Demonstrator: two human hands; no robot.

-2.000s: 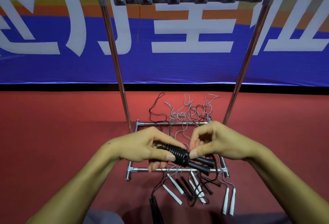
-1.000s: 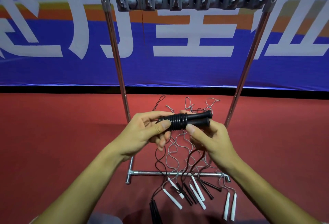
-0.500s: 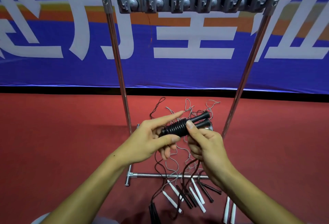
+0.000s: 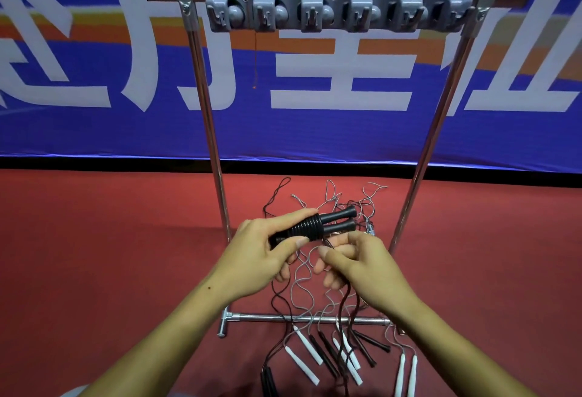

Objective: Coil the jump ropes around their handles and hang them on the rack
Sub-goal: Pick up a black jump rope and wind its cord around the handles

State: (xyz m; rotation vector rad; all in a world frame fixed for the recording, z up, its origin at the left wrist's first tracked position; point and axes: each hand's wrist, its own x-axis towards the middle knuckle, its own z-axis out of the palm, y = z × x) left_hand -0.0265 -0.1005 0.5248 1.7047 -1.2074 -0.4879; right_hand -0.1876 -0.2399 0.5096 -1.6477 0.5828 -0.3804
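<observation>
My left hand [image 4: 261, 258] grips a pair of black jump-rope handles [image 4: 318, 226] held side by side, with black rope coiled round their middle. The handle tips point up and right. My right hand [image 4: 356, 267] sits just below and to the right of them, its thumb and fingers pinching the loose black rope [image 4: 343, 299] that hangs down to the floor. High above, the grey hook strip [image 4: 340, 12] of the metal rack [image 4: 214, 150] carries no ropes.
On the red floor by the rack's base bar [image 4: 283, 318] lie several loose white handles [image 4: 304, 344] and black handles [image 4: 327, 355] with tangled grey and black ropes [image 4: 333, 204]. A blue banner wall [image 4: 94, 132] stands behind the rack. A thin red thread [image 4: 255, 50] hangs from the strip.
The coiled handles rose from near the base bar to chest height. My right hand left the handles and dropped below them, now pinching the loose rope.
</observation>
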